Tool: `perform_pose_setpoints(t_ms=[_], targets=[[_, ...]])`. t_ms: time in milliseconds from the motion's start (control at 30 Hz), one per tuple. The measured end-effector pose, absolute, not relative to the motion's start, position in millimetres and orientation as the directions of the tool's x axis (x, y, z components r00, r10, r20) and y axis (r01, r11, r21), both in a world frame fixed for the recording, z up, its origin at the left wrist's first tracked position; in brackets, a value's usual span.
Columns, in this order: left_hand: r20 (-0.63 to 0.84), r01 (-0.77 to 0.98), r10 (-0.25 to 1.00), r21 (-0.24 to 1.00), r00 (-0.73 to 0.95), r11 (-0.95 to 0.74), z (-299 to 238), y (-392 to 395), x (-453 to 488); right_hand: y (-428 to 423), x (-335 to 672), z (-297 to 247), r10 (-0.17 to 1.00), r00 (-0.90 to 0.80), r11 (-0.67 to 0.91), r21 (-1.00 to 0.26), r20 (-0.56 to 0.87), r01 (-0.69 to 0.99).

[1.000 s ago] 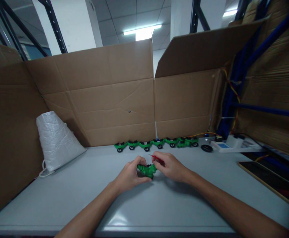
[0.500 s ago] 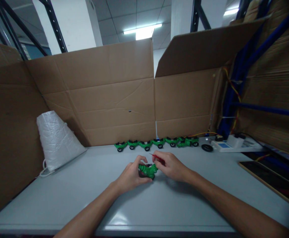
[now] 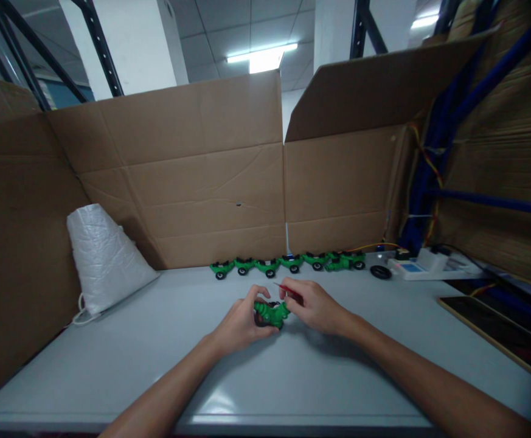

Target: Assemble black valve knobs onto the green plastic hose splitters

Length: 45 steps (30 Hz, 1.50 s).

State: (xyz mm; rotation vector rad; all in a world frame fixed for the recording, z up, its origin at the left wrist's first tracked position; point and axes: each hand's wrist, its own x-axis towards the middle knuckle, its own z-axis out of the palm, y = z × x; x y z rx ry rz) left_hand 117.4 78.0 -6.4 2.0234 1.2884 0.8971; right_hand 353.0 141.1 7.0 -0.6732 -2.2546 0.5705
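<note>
My left hand [image 3: 241, 322] is closed around a green toy vehicle [image 3: 272, 314], holding it just over the grey-white table. In my right hand [image 3: 317, 305] is a thin tool with a red handle [image 3: 294, 294], gripped between thumb and fingers, its narrow end pointing up and left. The right fingertips meet the right end of the green toy. What they do at the contact point is too small to tell. Behind both hands stands a row of similar green toy vehicles [image 3: 267, 267] with black wheels.
A white wrapped bag [image 3: 105, 261] leans at the left by the cardboard wall [image 3: 201, 182]. On the right are a black ring [image 3: 381, 272], a white power strip [image 3: 447, 267] with cables, and a dark flat panel [image 3: 497, 334]. A blue metal rack post [image 3: 423, 176] rises behind them.
</note>
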Motion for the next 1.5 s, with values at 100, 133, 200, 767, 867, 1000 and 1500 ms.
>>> perform_pose_setpoints(t_ms=[100,133,200,767,867,1000,1500], targets=[[0.245,0.537,0.919,0.753,0.310,-0.381,-6,78,117,141,353,7,0.613,-0.617,0.762,-0.575,0.493,0.298],[0.246,0.537,0.918,0.751,0.310,-0.383,-6,77,117,141,353,7,0.615,-0.616,0.760,-0.578,0.492,0.298],[0.243,0.539,0.918,0.750,0.314,-0.383,-5,77,117,141,353,7,0.618,-0.616,0.756,-0.583,0.488,0.297],[0.227,0.574,0.914,0.720,0.336,-0.390,-5,77,117,142,354,7,0.624,-0.612,0.756,-0.576,0.487,0.312],[0.230,0.567,0.910,0.721,0.345,-0.397,-4,76,116,143,353,6,0.621,-0.610,0.760,-0.569,0.492,0.315],[0.305,0.544,0.890,0.709,0.338,-0.450,-1,75,115,143,353,5,0.624,-0.603,0.757,-0.577,0.497,0.307],[0.476,0.646,0.810,0.506,0.343,-0.571,12,72,109,146,347,2,0.673,-0.562,0.653,-0.744,0.481,0.145]])
